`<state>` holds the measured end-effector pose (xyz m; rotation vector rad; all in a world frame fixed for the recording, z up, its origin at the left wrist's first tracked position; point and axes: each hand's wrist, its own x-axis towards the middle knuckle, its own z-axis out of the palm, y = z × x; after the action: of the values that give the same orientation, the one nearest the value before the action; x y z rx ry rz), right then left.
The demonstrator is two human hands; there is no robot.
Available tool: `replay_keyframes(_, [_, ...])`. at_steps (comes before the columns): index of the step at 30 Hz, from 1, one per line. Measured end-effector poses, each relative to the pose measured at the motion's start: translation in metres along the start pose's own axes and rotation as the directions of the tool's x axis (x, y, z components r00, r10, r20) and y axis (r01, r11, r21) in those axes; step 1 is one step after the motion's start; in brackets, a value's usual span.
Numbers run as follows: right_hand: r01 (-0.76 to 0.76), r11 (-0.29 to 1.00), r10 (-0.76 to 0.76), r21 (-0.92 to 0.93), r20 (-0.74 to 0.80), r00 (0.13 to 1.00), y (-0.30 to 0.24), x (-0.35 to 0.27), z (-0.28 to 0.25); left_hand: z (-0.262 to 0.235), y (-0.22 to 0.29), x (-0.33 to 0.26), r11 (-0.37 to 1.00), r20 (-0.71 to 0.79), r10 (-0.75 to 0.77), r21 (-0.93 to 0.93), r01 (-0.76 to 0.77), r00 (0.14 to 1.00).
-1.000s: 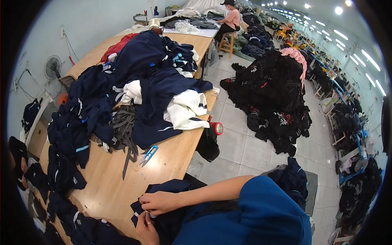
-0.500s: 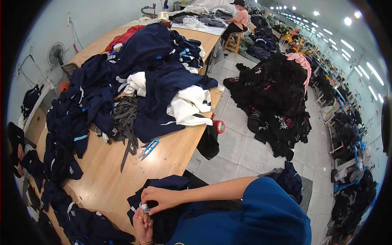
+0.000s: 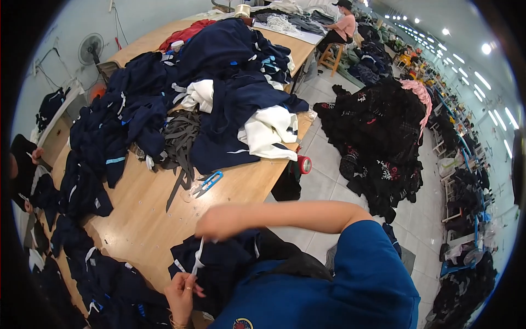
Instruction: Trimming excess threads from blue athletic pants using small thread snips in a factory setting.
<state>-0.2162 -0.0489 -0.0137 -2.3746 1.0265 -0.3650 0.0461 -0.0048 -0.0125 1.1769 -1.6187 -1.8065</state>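
A narrow white fabric strip (image 3: 198,255) runs taut between my two hands, over a navy garment (image 3: 230,262) at the table's near edge. My left hand (image 3: 182,293) pinches its lower end, fingers closed. Above it my right hand (image 3: 216,222), smeared by motion, is closed at the upper end. Whether the strip is sewn to the garment I cannot tell. Beyond my right hand, blue-handled thread snips (image 3: 209,183) lie on the wooden table (image 3: 137,219).
Navy garments (image 3: 219,52) heap across the table with white fabric pieces (image 3: 268,131) and dark grey strips (image 3: 183,142). More navy clothes (image 3: 118,285) lie left. A black clothes pile (image 3: 378,137) covers floor at right. One person (image 3: 22,164) stands far left; another (image 3: 342,27) sits behind.
My right hand has risen away from my left, drawing the white strip out between them. Before, both hands were together at the strip. The view has shifted slightly.
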Motion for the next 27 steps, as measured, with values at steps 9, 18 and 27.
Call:
replay_keyframes(9, [0.155,0.929,-0.223,-0.337,-0.174,0.959,-0.042,0.006,0.006,-0.003,0.002,0.005,0.924,-0.24,-0.156,-0.378,0.056,0.958])
replay_keyframes(18, [0.1,0.992,-0.093,0.083,-0.079,0.993,-0.082,0.03,0.011,0.006,-0.015,0.006,0.933,-0.141,-0.054,-0.359,-0.001,0.988])
replay_keyframes(27, [-0.098,0.98,0.126,0.172,-0.16,0.979,-0.074,0.036,0.031,0.018,-0.032,0.001,0.939,-0.174,0.002,-0.337,-0.062,0.985])
